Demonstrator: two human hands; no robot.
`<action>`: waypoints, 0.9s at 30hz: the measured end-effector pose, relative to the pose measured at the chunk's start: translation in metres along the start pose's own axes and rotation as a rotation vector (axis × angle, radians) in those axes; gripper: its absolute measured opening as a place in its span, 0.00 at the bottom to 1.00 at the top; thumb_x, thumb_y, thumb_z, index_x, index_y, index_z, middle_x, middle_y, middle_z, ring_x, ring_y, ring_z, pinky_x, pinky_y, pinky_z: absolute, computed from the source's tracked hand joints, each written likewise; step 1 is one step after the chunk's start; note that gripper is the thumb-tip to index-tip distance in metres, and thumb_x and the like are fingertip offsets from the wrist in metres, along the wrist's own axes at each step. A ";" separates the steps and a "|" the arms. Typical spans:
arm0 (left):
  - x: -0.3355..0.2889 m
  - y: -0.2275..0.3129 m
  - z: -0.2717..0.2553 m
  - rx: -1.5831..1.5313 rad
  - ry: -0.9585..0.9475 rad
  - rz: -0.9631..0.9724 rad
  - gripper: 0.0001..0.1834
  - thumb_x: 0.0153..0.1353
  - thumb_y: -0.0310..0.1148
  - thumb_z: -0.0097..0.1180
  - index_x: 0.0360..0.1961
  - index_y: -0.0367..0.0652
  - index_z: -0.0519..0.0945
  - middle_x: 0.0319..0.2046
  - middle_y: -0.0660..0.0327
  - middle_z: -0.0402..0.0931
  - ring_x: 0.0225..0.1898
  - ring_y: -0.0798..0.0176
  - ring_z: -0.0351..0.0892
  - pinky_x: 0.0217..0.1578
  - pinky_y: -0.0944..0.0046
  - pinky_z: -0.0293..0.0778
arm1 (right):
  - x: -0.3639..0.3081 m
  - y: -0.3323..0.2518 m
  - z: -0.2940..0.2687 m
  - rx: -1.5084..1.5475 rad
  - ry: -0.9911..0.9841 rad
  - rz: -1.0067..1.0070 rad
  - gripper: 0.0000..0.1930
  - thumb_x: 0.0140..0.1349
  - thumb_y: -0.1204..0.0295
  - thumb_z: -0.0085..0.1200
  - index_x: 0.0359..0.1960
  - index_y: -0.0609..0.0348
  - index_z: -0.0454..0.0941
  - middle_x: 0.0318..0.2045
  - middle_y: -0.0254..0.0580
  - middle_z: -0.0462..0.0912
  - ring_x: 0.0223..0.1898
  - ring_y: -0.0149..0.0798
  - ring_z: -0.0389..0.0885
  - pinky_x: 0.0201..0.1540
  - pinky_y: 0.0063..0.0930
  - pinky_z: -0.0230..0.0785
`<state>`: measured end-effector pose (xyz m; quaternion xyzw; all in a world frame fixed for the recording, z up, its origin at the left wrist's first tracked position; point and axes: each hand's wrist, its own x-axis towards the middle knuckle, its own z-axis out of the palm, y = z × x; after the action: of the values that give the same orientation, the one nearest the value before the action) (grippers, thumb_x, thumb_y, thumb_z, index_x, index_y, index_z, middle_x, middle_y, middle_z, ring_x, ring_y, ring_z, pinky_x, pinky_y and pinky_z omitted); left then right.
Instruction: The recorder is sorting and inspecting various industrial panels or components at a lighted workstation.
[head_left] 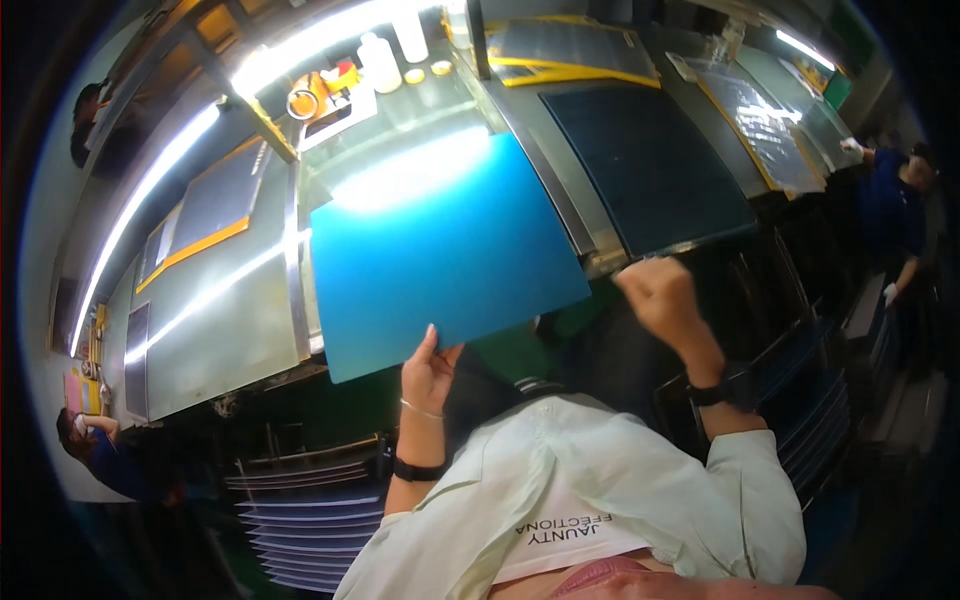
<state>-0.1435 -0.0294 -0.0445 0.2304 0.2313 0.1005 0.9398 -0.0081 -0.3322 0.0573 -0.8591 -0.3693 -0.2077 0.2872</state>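
Observation:
A large, flat blue sheet (450, 260) lies tilted over the workbench, its near edge reaching past the bench front, with a bright glare across its far part. At that near edge my left hand (428, 380) grips it, thumb on top and the fingers mostly hidden below. My right hand (660, 297) is raised to the right of the sheet, apart from it, close to the near edge of a dark panel (650, 165). Its fingers are curled closed and slightly blurred; whatever may be inside them is hidden.
White bottles (380, 62), an orange tape roll (303, 103) and small yellow-rimmed lids stand at the bench back. Yellow-edged panels (575, 50) lie on neighbouring benches. Racks of stacked sheets (310, 530) stand below left and right. Co-workers (897, 205) are at far right and left.

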 end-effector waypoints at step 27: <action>-0.010 0.065 -0.064 0.545 -0.193 0.194 0.19 0.57 0.24 0.53 0.51 0.38 0.70 0.45 0.55 0.74 0.44 0.58 0.77 0.38 0.58 0.79 | 0.180 0.032 0.010 -0.099 -0.060 -0.302 0.27 0.58 0.57 0.52 0.53 0.63 0.68 0.45 0.53 0.76 0.48 0.51 0.74 0.53 0.37 0.63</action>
<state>-0.1890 0.0494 -0.0597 0.5035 0.1363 0.1018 0.8471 0.1326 -0.2515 0.1414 -0.8127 -0.4920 -0.2407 0.1987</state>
